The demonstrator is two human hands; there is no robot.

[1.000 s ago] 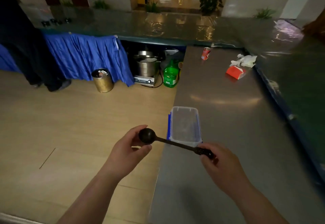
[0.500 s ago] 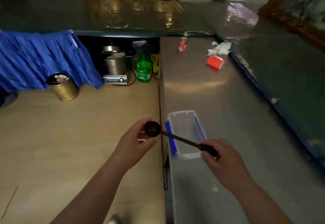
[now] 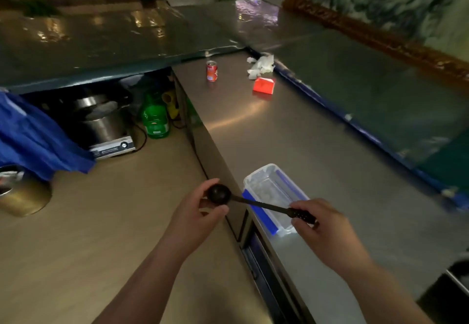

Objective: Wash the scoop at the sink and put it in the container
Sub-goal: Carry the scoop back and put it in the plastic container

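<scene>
1. Counter: one steel top, smooth. It carries the box near its front edge and, well apart at the far end, one can, one red carton and a heap of tissue.
2. Box: one, clear plastic with blue clips, open, no lid seen. Judged light and easily pushed; it looks empty.
3. Hands: two. Left hand cups the bowl between thumb and fingers; right hand pinches the handle end. Both grips closed on the scoop.
4. Scoop: one, dark, round bowl on a long thin handle, held level in the air, handle crossing above the box's near corner, bowl out past the counter edge. Judged light and stiff, likely plastic. If wet, slippery; the textured handle end is the best hold. Wetness cannot be told.
5. Sink: not clearly seen.
</scene>
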